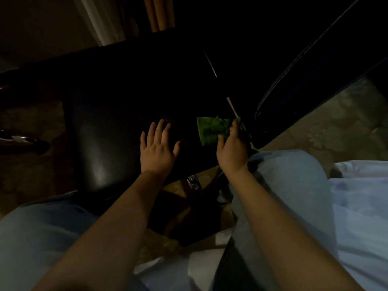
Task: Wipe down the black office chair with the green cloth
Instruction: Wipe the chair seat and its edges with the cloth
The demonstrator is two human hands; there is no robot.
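Observation:
The black office chair (109, 114) fills the middle of the dim view, its glossy seat facing me. My left hand (158, 149) lies flat on the seat with fingers spread, holding nothing. My right hand (231, 152) grips the green cloth (210, 129), which is bunched and pressed onto the seat's right side, close to the chair's armrest (304, 76). The fingers cover part of the cloth.
My knees in light blue trousers (294, 177) flank the chair's near edge. White bedding (361, 196) lies at the right. Patterned carpet (336, 122) shows beyond the armrest. A chair leg with a caster (39, 144) reaches out at the left. A wooden post (161, 13) stands behind.

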